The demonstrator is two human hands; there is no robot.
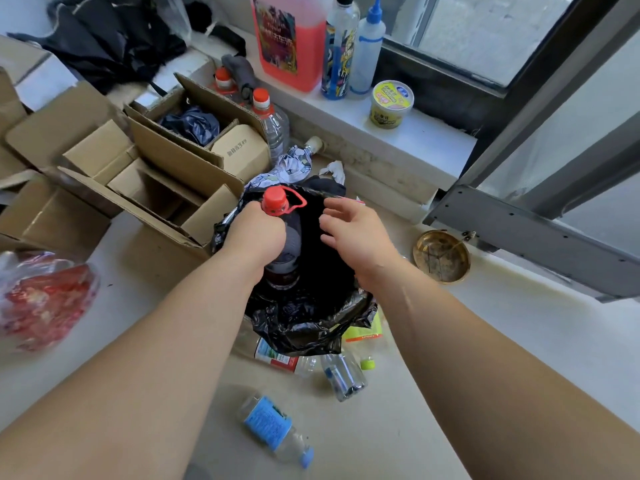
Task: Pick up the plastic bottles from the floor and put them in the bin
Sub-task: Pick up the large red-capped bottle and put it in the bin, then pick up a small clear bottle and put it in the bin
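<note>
My left hand [258, 230] grips the neck of a large clear bottle with a red cap and red carry loop [275, 200]; its body hangs upright inside the mouth of the bin lined with a black bag [311, 317]. My right hand [353, 230] hovers over the bin's opening, fingers spread, holding nothing. On the floor in front of the bin lie a blue-labelled bottle [273, 427], a small clear bottle [343, 375] and a red-and-white-labelled bottle [277, 355] partly under the bag. A crushed yellow-green bottle [367, 332] lies by the bag's right side.
Open cardboard boxes [156, 174] crowd the left. Two red-capped bottles [272, 123] stand behind them. A red plastic bag [45, 299] sits at far left. A brass dish [441, 256] lies right of the bin. The windowsill holds a pink jug [287, 39], bottles and a tub [391, 103].
</note>
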